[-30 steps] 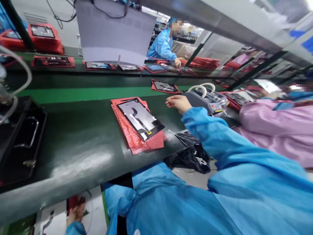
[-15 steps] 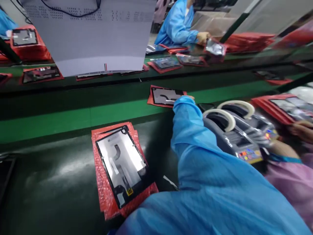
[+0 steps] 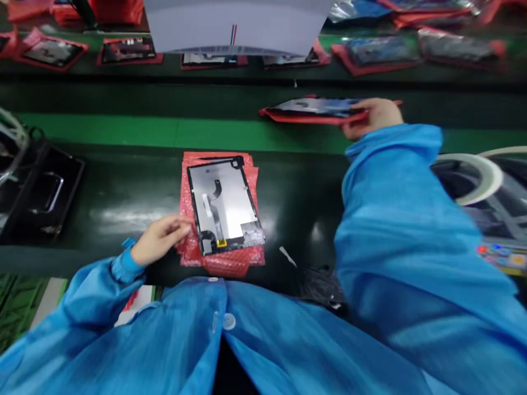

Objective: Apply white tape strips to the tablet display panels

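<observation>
My right hand (image 3: pixel 374 116) grips the right end of a display panel (image 3: pixel 307 105) lying on a red bubble bag (image 3: pixel 304 118), raised and tilted over the green strip. Nearer to me another display panel (image 3: pixel 224 203) lies back side up, with a dark ribbon cable and a yellow label at its lower edge. Beneath it is a stack of red bubble bags (image 3: pixel 230 266). At the left edge of this stack my left hand (image 3: pixel 162 238) is closed, thumb and fingers pinched at the bag's border.
Panels on red bags, such as one panel (image 3: pixel 129 50), line the far belt under a white hanging board (image 3: pixel 239 22). Tape dispensers (image 3: pixel 500 219) with white rolls stand at right, a black device (image 3: pixel 45 186) at left. A white strip (image 3: pixel 287 256) lies on the dark bench.
My right hand has lifted the far panel and its red bag off the surface. My left hand has come into view beside the near stack. The view has turned right and down.
</observation>
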Motion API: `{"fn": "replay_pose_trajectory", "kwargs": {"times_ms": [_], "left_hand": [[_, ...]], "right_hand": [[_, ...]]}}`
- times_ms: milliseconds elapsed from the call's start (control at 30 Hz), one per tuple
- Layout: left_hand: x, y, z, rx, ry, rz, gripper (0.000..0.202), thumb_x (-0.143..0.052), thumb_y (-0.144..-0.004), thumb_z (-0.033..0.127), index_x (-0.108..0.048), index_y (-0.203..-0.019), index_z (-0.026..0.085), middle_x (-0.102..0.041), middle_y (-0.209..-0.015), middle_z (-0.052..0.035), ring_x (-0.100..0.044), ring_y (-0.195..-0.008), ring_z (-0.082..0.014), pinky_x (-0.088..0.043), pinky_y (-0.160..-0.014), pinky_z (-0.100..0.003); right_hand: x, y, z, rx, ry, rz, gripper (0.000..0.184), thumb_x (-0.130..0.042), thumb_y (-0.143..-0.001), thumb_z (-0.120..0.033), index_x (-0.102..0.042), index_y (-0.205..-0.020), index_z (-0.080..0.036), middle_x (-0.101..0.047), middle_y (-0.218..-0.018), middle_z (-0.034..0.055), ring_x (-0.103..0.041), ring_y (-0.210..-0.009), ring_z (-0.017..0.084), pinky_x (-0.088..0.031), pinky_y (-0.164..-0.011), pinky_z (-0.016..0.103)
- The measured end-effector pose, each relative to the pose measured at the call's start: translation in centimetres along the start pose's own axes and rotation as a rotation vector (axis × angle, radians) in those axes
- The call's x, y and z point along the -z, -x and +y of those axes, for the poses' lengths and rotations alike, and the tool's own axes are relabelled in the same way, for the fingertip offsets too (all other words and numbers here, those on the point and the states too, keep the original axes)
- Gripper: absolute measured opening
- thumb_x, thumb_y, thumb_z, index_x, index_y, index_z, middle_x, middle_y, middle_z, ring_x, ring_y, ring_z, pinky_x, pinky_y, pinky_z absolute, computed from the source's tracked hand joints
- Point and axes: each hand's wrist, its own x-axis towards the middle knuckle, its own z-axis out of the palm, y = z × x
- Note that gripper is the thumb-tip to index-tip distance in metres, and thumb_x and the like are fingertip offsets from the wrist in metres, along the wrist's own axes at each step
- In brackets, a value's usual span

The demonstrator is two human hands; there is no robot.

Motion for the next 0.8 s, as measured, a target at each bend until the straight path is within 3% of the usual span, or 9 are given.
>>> {"fn": "replay_pose_trajectory", "kwargs": {"times_ms": [100,200,300,400,533,633,667,733,800], "left_hand": [[-2.3,-2.8,0.9,-0.078,0.266,-0.072,0.054,-0.078,-0.072,0.055,-0.062,-0.103,0.014,-0.073,-0.089,-0.0081,-0.064,-0.066,-0.0128,-0.055,-0.064,-0.027],[-4.0,-5.1,2.0,-0.089,0.413,-0.095,0.05,-0.066,-0.083,0.058,-0.06,-0.103,0.013,-0.072,-0.102,-0.014,-0.07,-0.082,-0.0172,-0.058,-0.078,-0.033],[-4.3,-6.8,1.6,-0.218,0.413,0.019,0.053,-0.063,-0.083,0.063,-0.062,-0.101,0.014,-0.072,-0.101,-0.012,-0.069,-0.091,-0.0201,-0.056,-0.084,-0.035],[-2.8,-7.5,-0.1,-0.296,0.196,0.214,0.046,-0.075,-0.073,0.055,-0.064,-0.088,0.013,-0.072,-0.092,-0.0085,-0.067,-0.09,-0.0216,-0.054,-0.082,-0.032],[-0.5,-6.9,-1.6,-0.251,-0.404,0.371,0.034,-0.078,-0.068,0.041,-0.065,-0.081,0.013,-0.071,-0.085,-0.0079,-0.066,-0.09,-0.0253,-0.051,-0.082,-0.033],[-0.4,-6.0,-1.3,-0.294,-0.597,0.447,0.048,-0.079,-0.067,0.035,-0.061,-0.106,0.014,-0.07,-0.093,-0.0077,-0.066,-0.092,-0.0253,-0.051,-0.084,-0.034],[-0.6,-5.7,-1.0,-0.3,-0.612,0.462,0.055,-0.078,-0.067,0.034,-0.057,-0.114,0.014,-0.07,-0.095,-0.0073,-0.066,-0.091,-0.0248,-0.051,-0.084,-0.034],[-1.2,-5.0,-0.3,-0.277,-0.649,0.467,0.058,-0.077,-0.069,0.033,-0.053,-0.12,0.015,-0.068,-0.091,-0.005,-0.065,-0.087,-0.0235,-0.05,-0.082,-0.032],[-1.5,-4.6,0.5,-0.25,-0.693,0.458,0.051,-0.074,-0.072,0.034,-0.055,-0.116,0.017,-0.064,-0.08,-0.0004,-0.064,-0.081,-0.0213,-0.049,-0.08,-0.03]], "right_hand": [[-1.1,8.7,-4.5,-0.404,-0.495,-0.107,0.047,-0.035,-0.089,0.005,-0.041,-0.047,-0.016,-0.048,-0.046,-0.0045,-0.053,-0.051,0.002,-0.045,-0.058,0.018],[-0.4,19.9,-7.5,-0.53,-0.862,-0.106,0.041,-0.038,-0.086,0.003,-0.044,-0.051,-0.017,-0.046,-0.042,-0.0069,-0.047,-0.043,0.003,-0.041,-0.048,0.014],[0.4,30.5,-7.4,-0.596,-0.97,-0.177,0.028,-0.05,-0.08,0.0,-0.055,-0.058,-0.017,-0.06,-0.052,-0.0055,-0.058,-0.051,0.006,-0.05,-0.052,0.016],[0.3,37.7,-5.1,-0.676,-0.928,-0.36,0.01,-0.072,-0.072,-0.014,-0.064,-0.072,-0.02,-0.071,-0.067,-0.0046,-0.068,-0.065,0.013,-0.06,-0.06,0.024],[1.0,41.1,-2.7,-0.856,-0.704,-0.724,0.021,-0.079,-0.072,-0.033,-0.065,-0.072,-0.018,-0.072,-0.065,0.0013,-0.069,-0.059,0.014,-0.059,-0.053,0.022],[4.1,40.4,-1.7,-0.833,-0.504,-1.121,0.033,-0.081,-0.067,-0.043,-0.065,-0.072,-0.014,-0.071,-0.061,0.0057,-0.067,-0.049,0.014,-0.053,-0.043,0.02],[5.6,39.7,-1.1,-0.777,-0.457,-1.153,0.035,-0.084,-0.063,-0.042,-0.066,-0.074,-0.013,-0.071,-0.061,0.0059,-0.065,-0.046,0.014,-0.051,-0.04,0.02],[9.2,37.8,0.3,-0.621,-0.414,-0.889,0.033,-0.085,-0.06,-0.036,-0.065,-0.074,-0.014,-0.069,-0.058,0.0027,-0.06,-0.041,0.011,-0.046,-0.037,0.017],[13.1,35.5,2.3,-0.473,-0.395,-0.292,0.024,-0.08,-0.066,-0.03,-0.061,-0.07,-0.017,-0.06,-0.051,-0.0038,-0.054,-0.039,0.006,-0.041,-0.037,0.013]]}}
